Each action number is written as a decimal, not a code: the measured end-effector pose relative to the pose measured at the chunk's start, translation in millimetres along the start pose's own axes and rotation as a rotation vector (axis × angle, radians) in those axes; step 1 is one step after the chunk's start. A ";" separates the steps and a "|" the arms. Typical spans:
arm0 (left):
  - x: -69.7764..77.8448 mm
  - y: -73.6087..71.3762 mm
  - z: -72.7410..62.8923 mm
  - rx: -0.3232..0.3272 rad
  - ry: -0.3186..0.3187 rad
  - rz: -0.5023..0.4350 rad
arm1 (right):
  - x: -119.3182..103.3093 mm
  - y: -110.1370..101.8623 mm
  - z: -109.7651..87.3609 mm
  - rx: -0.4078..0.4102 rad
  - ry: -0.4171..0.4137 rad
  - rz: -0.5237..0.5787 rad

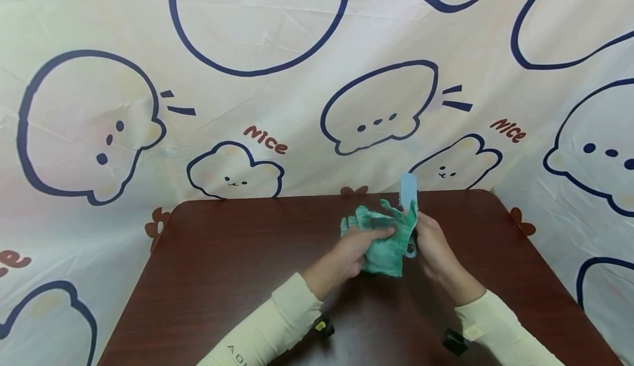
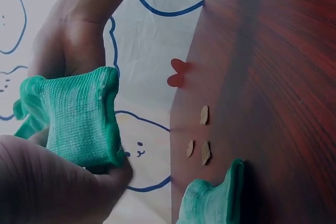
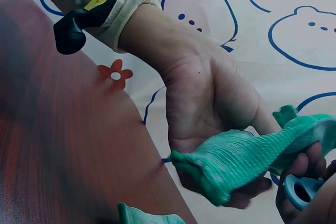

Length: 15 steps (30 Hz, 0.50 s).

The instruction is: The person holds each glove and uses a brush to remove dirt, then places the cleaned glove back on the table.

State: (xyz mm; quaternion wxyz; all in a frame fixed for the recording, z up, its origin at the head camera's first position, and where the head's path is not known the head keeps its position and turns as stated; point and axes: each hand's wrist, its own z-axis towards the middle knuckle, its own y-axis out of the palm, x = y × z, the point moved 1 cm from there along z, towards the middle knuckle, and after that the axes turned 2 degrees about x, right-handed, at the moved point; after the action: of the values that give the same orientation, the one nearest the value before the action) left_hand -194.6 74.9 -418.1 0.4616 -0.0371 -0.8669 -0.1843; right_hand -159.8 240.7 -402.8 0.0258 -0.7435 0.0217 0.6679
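Observation:
A green knitted glove (image 1: 388, 253) hangs over the table, gripped by my left hand (image 1: 354, 250) with the thumb laid across its front. My right hand (image 1: 433, 242) holds a light blue brush (image 1: 408, 190) upright at the glove's right side, and its bristles face left towards the glove's fingers. The brush's ring-shaped handle end (image 3: 299, 190) shows by the right fingers in the right wrist view. Part of the brush is hidden behind the glove. Another piece of green knitted glove (image 2: 210, 203) appears lower, over the table, in the left wrist view.
Three small flat brown pieces (image 2: 205, 152) lie on the dark wooden table (image 1: 238, 267). A pale cloth (image 1: 297, 113) with cartoon drawings hangs behind and beside the table. Black devices sit at both cuffs, one near the left sleeve (image 3: 100, 19).

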 end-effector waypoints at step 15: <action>0.3 -2.8 9.0 0.125 0.106 -0.156 | -11.3 -18.5 -6.6 -0.001 0.021 0.156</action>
State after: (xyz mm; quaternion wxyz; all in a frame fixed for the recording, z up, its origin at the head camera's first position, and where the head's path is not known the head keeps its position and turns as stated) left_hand -202.4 75.5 -423.2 0.4925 0.0692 -0.8514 -0.1670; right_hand -153.2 258.7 -390.7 -0.0270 -0.7466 0.0797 0.6600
